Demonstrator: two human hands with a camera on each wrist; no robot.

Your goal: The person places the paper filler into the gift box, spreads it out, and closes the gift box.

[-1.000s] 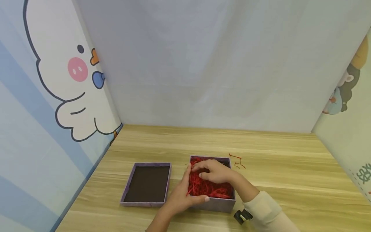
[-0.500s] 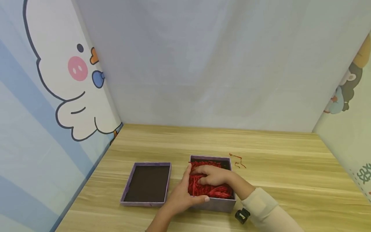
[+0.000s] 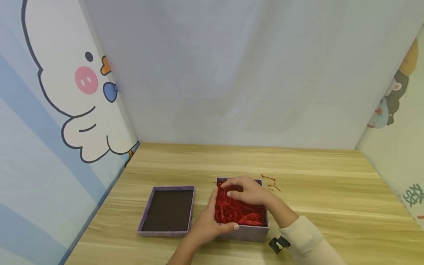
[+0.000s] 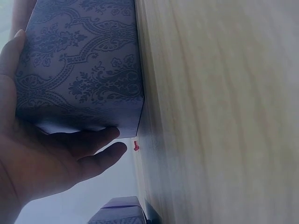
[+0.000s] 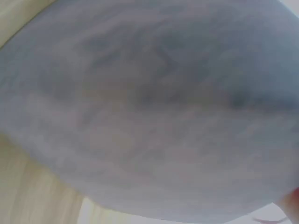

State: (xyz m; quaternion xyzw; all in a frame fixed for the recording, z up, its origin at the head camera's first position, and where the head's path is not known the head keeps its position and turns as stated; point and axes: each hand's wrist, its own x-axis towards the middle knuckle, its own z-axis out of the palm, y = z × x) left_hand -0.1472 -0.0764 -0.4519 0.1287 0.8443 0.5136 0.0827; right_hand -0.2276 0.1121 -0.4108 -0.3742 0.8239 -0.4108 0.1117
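Note:
A purple gift box (image 3: 243,232) with patterned sides stands on the table, filled with red shredded paper (image 3: 236,213). My left hand (image 3: 207,222) holds its front left corner, thumb along the front wall and fingers against the left side. In the left wrist view that hand (image 4: 51,149) spans the patterned corner of the box (image 4: 84,60). Over the paper, my right hand (image 3: 250,191) is bent downward, fingertips at the shreds near the back left corner and thumb apart from the fingers. The right wrist view is filled by a blurred box wall (image 5: 149,116).
Left of the box lies its lid (image 3: 165,233), black inside facing up. A few loose red paper strands (image 3: 273,180) lie behind and right of the box. A small black device (image 3: 279,243) is beside the right sleeve. A pale curtain (image 3: 232,92) stands behind the table.
The right hand went down into the red paper, then rose slightly toward the back left corner. Some shreds shifted, and one strand pokes over the left rim. The left hand stayed put.

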